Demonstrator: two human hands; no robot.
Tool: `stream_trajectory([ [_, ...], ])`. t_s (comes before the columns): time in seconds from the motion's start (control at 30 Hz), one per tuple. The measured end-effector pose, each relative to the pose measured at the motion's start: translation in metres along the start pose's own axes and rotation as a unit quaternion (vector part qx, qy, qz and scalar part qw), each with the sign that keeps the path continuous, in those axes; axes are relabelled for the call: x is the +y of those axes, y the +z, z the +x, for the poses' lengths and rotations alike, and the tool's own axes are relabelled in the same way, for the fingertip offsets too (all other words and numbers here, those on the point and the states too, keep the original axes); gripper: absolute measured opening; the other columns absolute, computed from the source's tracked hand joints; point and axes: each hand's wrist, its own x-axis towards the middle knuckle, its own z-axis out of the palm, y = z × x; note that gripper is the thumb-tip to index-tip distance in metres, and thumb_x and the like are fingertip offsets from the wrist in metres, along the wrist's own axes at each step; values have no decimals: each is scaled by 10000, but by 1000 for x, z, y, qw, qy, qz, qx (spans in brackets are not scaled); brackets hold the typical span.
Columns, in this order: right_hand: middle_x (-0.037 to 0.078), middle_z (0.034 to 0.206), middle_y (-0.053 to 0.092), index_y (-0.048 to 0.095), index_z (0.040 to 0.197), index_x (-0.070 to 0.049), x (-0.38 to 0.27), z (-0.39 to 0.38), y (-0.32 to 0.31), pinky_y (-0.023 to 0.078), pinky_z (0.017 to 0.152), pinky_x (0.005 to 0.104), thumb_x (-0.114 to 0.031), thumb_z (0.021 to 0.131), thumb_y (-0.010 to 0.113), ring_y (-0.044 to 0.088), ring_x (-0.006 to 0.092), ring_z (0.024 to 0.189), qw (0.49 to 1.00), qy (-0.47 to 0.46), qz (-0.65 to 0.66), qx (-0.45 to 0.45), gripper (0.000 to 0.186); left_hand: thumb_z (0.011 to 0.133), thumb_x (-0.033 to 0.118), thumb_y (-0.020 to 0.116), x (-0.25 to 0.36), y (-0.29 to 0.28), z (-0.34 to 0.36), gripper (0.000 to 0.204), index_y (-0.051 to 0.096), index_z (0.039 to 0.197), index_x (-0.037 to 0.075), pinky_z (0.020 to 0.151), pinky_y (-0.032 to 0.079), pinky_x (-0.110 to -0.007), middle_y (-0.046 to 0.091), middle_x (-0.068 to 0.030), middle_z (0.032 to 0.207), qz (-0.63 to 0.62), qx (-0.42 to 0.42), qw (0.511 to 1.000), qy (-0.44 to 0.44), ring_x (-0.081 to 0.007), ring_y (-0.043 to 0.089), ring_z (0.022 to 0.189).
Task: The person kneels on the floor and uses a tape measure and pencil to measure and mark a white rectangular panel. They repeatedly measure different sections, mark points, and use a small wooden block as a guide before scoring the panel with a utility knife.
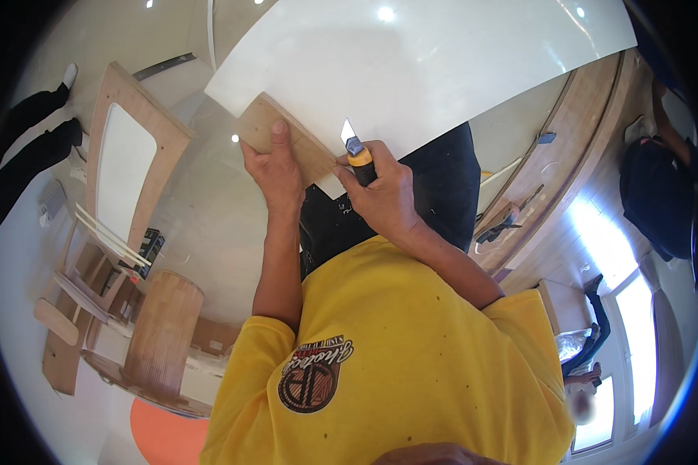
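My left hand (278,174) grips a flat light-brown wooden block (306,151), thumb on its top face and fingers round the left edge. The block lies at the near left edge of a large glossy white sheet (442,62), overlapping its corner. In my right hand (386,194) is a utility knife (358,159) with a black and yellow handle. Its bare blade points up and away from me, above the sheet's near edge. Fingertips of the right hand are close to the block's right end; whether they touch it I cannot tell.
To the left stands a wooden frame (180,139) with a white panel, with wooden furniture (163,333) below it. A long curved wooden bench (551,163) runs along the right, with tools (500,225) on it. Other people (659,194) are at both sides.
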Motion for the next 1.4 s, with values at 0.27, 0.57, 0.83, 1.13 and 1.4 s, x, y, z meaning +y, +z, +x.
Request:
stream_trajectory([
  [0.27, 181, 754, 677, 622, 1072, -33, 1, 0, 1, 539, 607, 432, -125, 874, 812, 689, 409, 672, 1000, 4, 0, 1, 289, 1043, 335, 692, -2, 0, 0, 536, 495, 1400, -14, 963, 533, -341, 651, -141, 1249, 2, 1, 1000, 5, -205, 646, 1115],
  [0.57, 219, 1039, 687, 546, 1240, 29, -42, 16, -31, 550, 864, 441, -268, 969, 746, 694, 398, 928, 994, -22, -107, -10, 449, 1021, 319, 718, 3, 1, 6, 550, 512, 1390, -33, 960, 529, -349, 651, -138, 1255, 70, 24, 997, 33, -209, 640, 1113],
  [0.83, 269, 971, 682, 517, 1262, 61, -64, 47, -17, 537, 818, 521, -235, 1065, 560, 678, 469, 894, 971, -51, -178, -152, 359, 1004, 238, 737, 6, 0, 4, 566, 489, 1440, -23, 1001, 507, -339, 628, -119, 1283, -7, 2, 1000, 18, -189, 606, 1151],
  [1.13, 257, 964, 701, 514, 1063, 16, -76, 62, 2, 544, 801, 552, -259, 1073, 528, 697, 469, 867, 931, 9, -279, -236, 276, 997, 232, 747, 0, -2, 7, 602, 470, 1465, -26, 1002, 504, -332, 606, -111, 1313, -20, -7, 1000, 10, -182, 595, 1162],
  [1.4, 259, 1028, 692, 517, 1119, 44, -82, 63, 10, 604, 774, 487, -146, 960, 657, 738, 434, 888, 921, 8, -304, -242, 284, 982, 257, 771, -6, -4, 9, 706, 426, 1519, -42, 1032, 490, -335, 599, -123, 1337, -50, -15, 999, 7, -195, 584, 1196],
])
